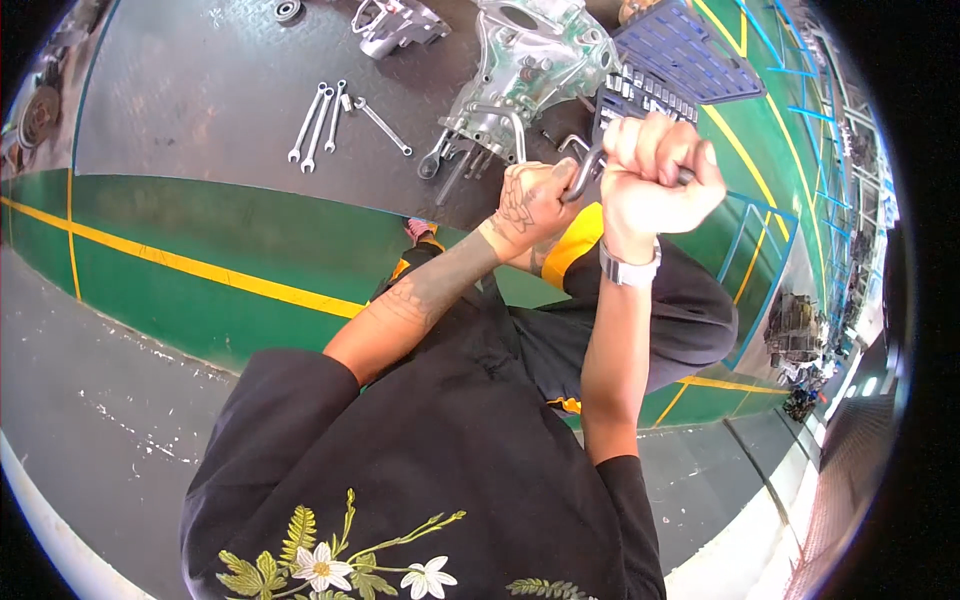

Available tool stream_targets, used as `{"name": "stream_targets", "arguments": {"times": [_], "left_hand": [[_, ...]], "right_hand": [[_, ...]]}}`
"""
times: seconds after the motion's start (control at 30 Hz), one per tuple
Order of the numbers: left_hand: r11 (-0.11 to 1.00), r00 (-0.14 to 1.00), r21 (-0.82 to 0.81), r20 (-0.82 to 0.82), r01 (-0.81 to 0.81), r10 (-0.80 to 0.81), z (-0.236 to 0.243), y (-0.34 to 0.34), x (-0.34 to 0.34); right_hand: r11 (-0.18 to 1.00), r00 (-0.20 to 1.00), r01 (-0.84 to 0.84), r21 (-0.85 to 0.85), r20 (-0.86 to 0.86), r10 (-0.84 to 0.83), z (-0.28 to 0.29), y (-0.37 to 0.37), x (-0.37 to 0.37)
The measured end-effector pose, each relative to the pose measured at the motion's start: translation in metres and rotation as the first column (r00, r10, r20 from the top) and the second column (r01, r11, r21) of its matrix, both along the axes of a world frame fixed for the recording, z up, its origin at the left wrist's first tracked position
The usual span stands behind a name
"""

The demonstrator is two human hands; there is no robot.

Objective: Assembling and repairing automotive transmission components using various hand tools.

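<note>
My left hand (538,200), its forearm marked with dark lines, is closed beside the lower end of a dark bent metal bar (584,174). My right hand (655,175), with a watch on the wrist, is closed round the bar's upper part; a dark end shows by the thumb. The bar's exact kind is hidden by the fingers. Just beyond the hands stands a silver metal gearbox housing (535,75) on the dark worktop. A bent silver rod (516,128) lies against its near side, and a ratchet wrench (432,162) rests at its near left.
Several combination wrenches (322,125) lie on the dark worktop (210,100). A socket set case (650,95) with a raised blue lid (690,50) sits right of the housing. Farther back is a smaller silver casting (395,27). Green floor (200,225) with yellow lines surrounds the worktop.
</note>
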State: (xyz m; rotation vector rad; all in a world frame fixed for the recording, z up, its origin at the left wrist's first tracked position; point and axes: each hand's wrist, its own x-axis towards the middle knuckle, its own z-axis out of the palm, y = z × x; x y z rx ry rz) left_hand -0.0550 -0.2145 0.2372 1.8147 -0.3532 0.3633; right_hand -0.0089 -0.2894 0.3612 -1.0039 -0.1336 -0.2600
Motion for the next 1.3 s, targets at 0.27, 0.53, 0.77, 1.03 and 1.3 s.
{"name": "stream_targets", "arguments": {"times": [0.27,0.53,0.77,1.03,1.3], "left_hand": [[0.997,0.999,-0.069,-0.035,-0.029,0.027,-0.012,-0.017,0.009],[0.998,0.997,-0.055,-0.073,0.018,-0.022,-0.016,-0.037,0.045],[0.926,0.9,-0.018,-0.227,0.378,-0.372,0.01,0.021,0.041],[0.953,0.964,-0.268,-0.184,0.139,-0.192,0.019,0.008,0.025],[0.9,0.986,-0.416,-0.042,0.13,-0.162,0.079,0.023,0.067]], "right_hand": [[0.969,0.979,-0.206,-0.14,-0.023,0.205,-0.005,-0.007,0.009],[0.923,0.926,-0.374,-0.089,-0.077,0.368,-0.007,-0.013,0.038],[0.941,0.947,-0.319,-0.112,-0.075,0.312,-0.012,-0.017,0.033],[0.816,0.961,-0.269,-0.511,-0.087,0.261,-0.004,-0.003,0.016],[0.864,0.867,0.455,-0.217,-0.112,-0.485,-0.053,-0.112,0.017]]}}
